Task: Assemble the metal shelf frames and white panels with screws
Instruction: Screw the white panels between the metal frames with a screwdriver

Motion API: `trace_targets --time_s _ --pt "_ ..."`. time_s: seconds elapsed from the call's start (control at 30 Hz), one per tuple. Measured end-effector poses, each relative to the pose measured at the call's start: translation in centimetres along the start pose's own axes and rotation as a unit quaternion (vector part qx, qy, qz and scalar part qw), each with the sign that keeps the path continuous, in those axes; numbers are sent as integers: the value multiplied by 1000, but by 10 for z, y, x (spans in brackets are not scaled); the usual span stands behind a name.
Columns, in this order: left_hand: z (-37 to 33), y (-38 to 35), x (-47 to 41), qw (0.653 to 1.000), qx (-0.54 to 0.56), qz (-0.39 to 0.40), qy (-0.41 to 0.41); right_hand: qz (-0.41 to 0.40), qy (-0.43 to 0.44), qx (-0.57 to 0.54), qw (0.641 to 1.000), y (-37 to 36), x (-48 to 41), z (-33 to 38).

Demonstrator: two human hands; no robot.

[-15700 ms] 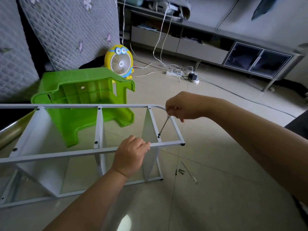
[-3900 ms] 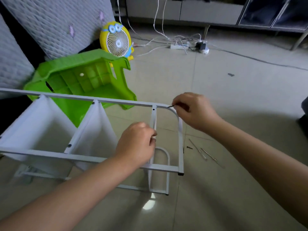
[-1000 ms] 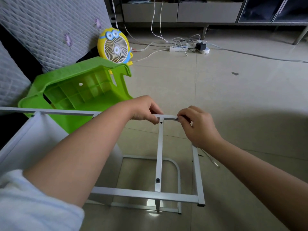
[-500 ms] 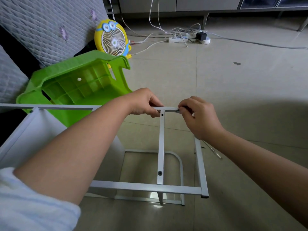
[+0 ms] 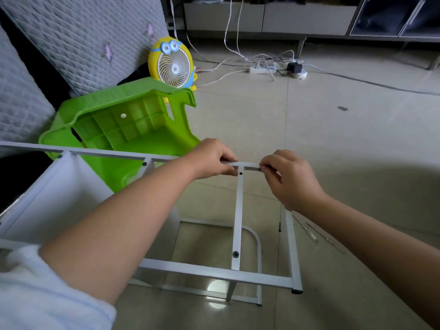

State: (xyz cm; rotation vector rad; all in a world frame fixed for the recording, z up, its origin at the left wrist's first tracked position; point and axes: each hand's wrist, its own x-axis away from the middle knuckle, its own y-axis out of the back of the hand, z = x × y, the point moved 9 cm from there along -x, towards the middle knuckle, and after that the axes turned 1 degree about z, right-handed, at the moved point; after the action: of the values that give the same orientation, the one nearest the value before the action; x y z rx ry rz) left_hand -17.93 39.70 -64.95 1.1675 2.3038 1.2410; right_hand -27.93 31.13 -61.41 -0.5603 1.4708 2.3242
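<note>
Grip relocated: left hand [image 5: 214, 160] has been moved from near to far rail of white tubular metal shelf frame [image 5: 238, 210], on tiled floor [image 5: 333, 144], and curled round it; right hand [image 5: 288, 179] is pinched on same rail, fastening there judged next.

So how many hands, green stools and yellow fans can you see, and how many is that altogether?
Hands on the pale metal shelf frame: 2, the left hand and the right hand
Green plastic stool, tipped over: 1
Yellow round fan: 1
Total: 4
</note>
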Motion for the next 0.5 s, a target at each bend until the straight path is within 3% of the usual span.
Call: trace_targets --time_s 0.1,0.3,0.5 --pt "0 2 4 998 -55 -34 -16 29 37 33 998 0 -6 9" --pt "-3 5 7 990 -128 -55 -19 62 15 -9 998 6 -17 17" --pt "-3 5 9 990 -140 -3 -34 128 41 0 991 -4 -21 30"
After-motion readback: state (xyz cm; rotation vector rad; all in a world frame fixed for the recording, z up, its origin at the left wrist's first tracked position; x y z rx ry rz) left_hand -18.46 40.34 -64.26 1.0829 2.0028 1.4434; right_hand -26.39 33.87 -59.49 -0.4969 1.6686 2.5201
